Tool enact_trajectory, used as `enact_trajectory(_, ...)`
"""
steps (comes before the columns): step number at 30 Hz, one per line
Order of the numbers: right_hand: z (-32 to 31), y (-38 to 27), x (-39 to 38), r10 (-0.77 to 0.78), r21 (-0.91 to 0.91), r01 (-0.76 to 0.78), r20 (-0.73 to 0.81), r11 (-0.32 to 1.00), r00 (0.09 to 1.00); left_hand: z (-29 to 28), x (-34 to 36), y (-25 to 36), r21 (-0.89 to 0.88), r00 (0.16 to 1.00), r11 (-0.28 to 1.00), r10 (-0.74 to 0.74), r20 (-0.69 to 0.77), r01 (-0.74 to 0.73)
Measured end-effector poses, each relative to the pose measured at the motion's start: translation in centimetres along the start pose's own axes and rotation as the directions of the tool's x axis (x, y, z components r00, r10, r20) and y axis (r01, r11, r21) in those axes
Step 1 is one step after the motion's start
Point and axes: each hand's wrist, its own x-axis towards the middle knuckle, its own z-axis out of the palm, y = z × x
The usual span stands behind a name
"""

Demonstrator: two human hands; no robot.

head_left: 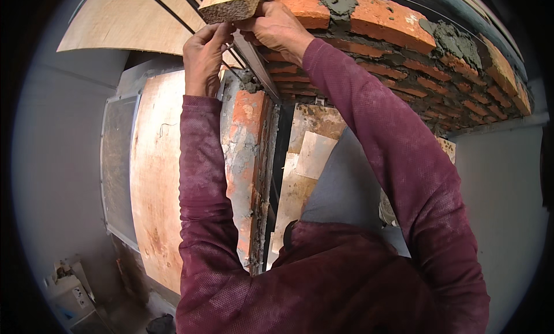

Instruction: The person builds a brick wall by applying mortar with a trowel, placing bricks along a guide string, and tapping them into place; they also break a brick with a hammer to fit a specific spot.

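At the top of the head view my two hands meet just under the end of a wooden block (232, 9). My left hand (202, 60) is closed in a pinch beside thin dark rods (167, 12); a short thin strand shows below its fingertips, too small to name. My right hand (280, 31) is also closed, its fingertips close to the left ones and its knuckles against the block's side. What its fingers hold is hidden. An upright metal bar (262, 74) stands just below the hands.
To the right runs a brick wall (392, 22) with wet grey mortar on top and a thin line stretched along it. A lower brick pier (245, 137) stands on the left, beside plywood sheets (158, 178). Stained boards (306, 155) lie below.
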Motion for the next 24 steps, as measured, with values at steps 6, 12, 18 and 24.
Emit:
enact_trajectory(6, -1.5, -2.5, -3.2, 0.127, 0.179, -0.159, 0.176, 0.971, 0.976, 1.7, 0.5, -2.4, -0.01, 0.978, 0.987, 0.155, -0.139, -0.158)
enact_trajectory(12, -0.9, -4.1, -5.5, 0.192, 0.261, -0.241, 0.198, 0.935, 0.961, 4.0, 1.1, -5.4, -0.113, 0.912, 0.925, 0.326, -0.249, -0.361)
enact_trajectory(18, -0.3, -3.6, -4.4, -0.318, -0.532, 0.412, 0.262, 0.74, 0.911, 4.8, 1.3, -6.1, -0.451, 0.953, 0.844, 0.298, -0.054, -0.289)
enact_trajectory(24, -0.5, -3.3, -4.2, -0.421, -0.757, 0.536, 0.377, 0.374, 0.825, 1.0, 1.8, -4.4, -0.656, 0.923, 0.755, 0.244, 0.297, 0.011)
